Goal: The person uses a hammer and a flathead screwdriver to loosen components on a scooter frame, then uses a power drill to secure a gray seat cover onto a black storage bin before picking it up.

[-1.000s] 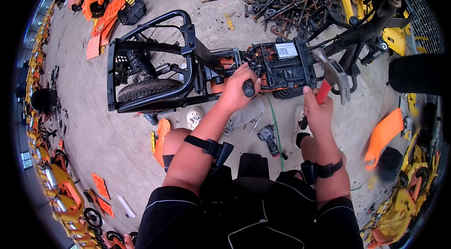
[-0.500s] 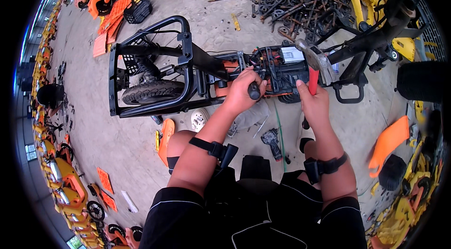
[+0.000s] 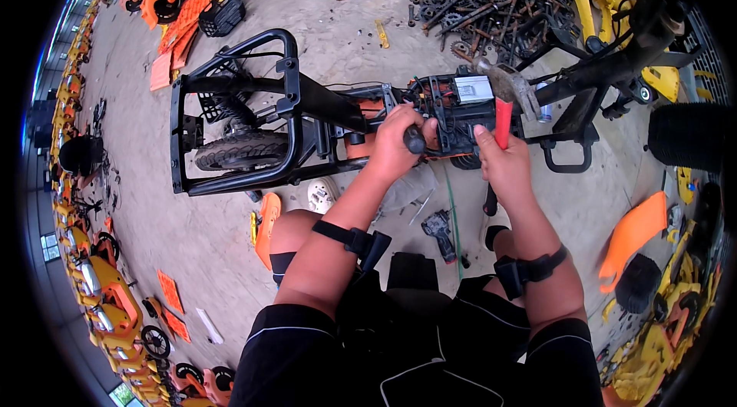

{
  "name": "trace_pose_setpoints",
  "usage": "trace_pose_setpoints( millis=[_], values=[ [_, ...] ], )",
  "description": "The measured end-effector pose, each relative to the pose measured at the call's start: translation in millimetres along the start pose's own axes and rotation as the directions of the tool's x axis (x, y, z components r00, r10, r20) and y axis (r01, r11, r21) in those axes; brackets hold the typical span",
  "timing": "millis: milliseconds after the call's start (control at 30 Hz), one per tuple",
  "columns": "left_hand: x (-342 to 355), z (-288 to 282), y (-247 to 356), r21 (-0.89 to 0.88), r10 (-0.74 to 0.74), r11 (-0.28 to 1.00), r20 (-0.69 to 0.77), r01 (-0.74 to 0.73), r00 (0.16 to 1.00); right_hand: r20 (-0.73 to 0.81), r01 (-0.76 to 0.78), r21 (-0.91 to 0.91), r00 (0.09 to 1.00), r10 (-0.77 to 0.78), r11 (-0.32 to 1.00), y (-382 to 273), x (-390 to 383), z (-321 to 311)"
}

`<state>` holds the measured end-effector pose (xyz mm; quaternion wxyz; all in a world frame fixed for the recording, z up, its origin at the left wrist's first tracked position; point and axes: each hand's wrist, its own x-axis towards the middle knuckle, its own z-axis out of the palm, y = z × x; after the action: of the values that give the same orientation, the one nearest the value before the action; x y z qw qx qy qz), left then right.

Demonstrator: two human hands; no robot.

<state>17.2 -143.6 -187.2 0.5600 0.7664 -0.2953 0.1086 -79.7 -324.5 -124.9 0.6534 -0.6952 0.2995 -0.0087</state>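
Observation:
My left hand [image 3: 394, 148] is closed around a tool with a thick black handle [image 3: 414, 141]; the rest of it is hidden, so its kind cannot be told. My right hand [image 3: 508, 172] grips a claw hammer [image 3: 504, 125] by its red and black handle, thumb along the shaft. The metal hammer head is raised over the right part of the stripped black scooter frame [image 3: 332, 108]. Below my left hand lies the frame's middle, with wires, orange plastic and a silver box [image 3: 472, 89] to the right.
A cordless drill [image 3: 440, 235] lies on the concrete floor before me, near a green strap. The scooter's rear wheel [image 3: 239, 152] is at left. Rusty metal parts [image 3: 499, 4] are heaped beyond, beside yellow panels. An orange panel [image 3: 636, 237] lies at right.
The hammer and my right hand have shifted slightly left. My left hand keeps its hold on the black handle. The whole view has moved a little.

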Motion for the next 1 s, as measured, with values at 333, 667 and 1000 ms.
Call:
trace_pose_setpoints(
  millis=[333, 667, 1000],
  values=[
    [-4, -7, -8, -0.060, -0.122, 0.991, -0.050, 0.119, 0.991, -0.005, 0.320, -0.156, 0.946, -0.325, 0.935, 9, -60, 20],
    [-11, -6, -15, -0.151, -0.287, 0.950, -0.085, 0.273, 0.954, 0.136, 0.568, -0.391, 0.814, -0.565, 0.724, 18, -99, 49],
    [-16, -17, -3, -0.138, -0.258, 0.960, -0.095, 0.244, 0.961, 0.169, 0.580, -0.382, 0.809, -0.563, 0.719, 7, -129, 46]
  ],
)
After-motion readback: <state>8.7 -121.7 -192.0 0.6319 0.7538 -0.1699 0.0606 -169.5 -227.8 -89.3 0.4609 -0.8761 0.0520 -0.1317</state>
